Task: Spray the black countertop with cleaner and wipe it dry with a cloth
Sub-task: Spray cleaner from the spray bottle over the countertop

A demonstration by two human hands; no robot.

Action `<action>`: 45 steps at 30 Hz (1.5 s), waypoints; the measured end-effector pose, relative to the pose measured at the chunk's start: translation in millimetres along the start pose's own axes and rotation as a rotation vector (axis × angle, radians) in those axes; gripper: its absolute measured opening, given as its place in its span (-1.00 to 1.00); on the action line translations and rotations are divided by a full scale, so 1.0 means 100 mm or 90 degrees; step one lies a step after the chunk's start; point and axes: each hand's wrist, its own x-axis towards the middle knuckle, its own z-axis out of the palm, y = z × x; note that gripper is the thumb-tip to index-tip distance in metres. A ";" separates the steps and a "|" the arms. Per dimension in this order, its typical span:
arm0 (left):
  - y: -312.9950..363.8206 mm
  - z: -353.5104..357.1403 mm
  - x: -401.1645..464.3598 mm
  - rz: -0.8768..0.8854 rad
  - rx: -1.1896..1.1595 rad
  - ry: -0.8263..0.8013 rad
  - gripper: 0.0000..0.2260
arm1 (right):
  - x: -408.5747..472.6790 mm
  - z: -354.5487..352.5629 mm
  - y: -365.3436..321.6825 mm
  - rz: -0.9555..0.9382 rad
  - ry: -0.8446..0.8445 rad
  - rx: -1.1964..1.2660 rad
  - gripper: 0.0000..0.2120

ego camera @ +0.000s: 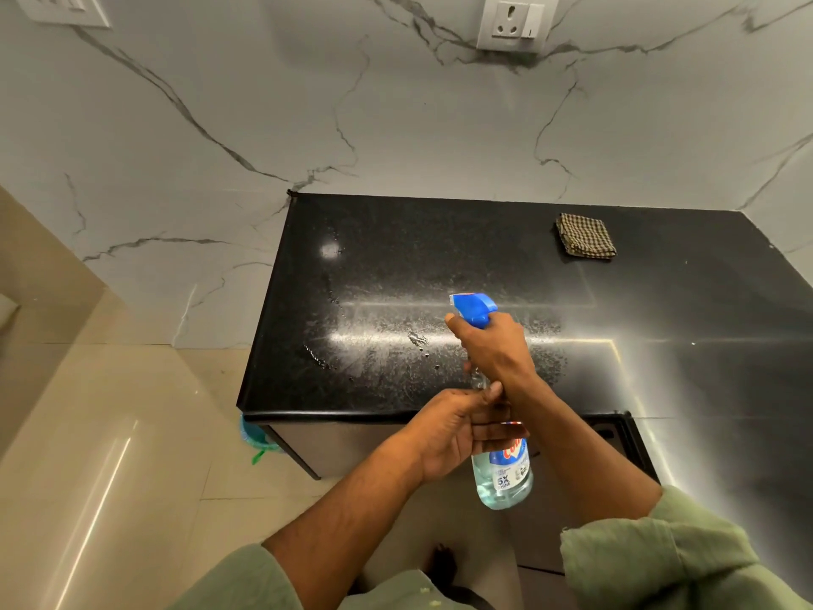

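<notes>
Spray step in hand. Right hand (pixel 495 352) grips the neck of the spray bottle (pixel 501 473) just under the blue trigger head (pixel 474 306), fingers curled round it; left hand (pixel 453 433) grips the bottle body, thumb up. Bottle is held over the near edge of the black countertop (pixel 440 239), nozzle facing away. Fine droplets already speckle the left and middle; right side looks dry. Advice: aim next bursts rightward, keep nozzle low, overlap lightly. Checked cloth (pixel 585 236) lies folded near the back wall, untouched.

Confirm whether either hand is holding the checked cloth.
No: the checked cloth lies untouched on the countertop; both hands grip the spray bottle.
</notes>
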 end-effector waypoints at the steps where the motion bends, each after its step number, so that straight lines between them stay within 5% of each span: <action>1: 0.03 0.00 0.01 0.006 0.001 -0.001 -0.68 | 0.03 -0.01 -0.04 -0.002 0.005 -0.005 -0.59; 16: 0.24 -0.04 0.16 0.042 0.006 0.036 -0.45 | 0.27 -0.02 -0.30 -0.001 0.036 -0.016 -0.59; 26: 0.46 0.08 0.30 0.068 -0.009 0.014 -0.68 | 0.52 -0.16 -0.50 -0.027 0.074 0.020 -0.58; 37: 0.81 0.17 0.40 0.112 -0.011 0.059 -0.42 | 0.82 -0.18 -0.87 -0.062 0.084 0.018 -0.62; 45: 0.91 0.17 0.43 0.135 -0.016 0.097 -0.43 | 0.95 -0.12 -0.95 -0.071 0.101 0.016 -0.63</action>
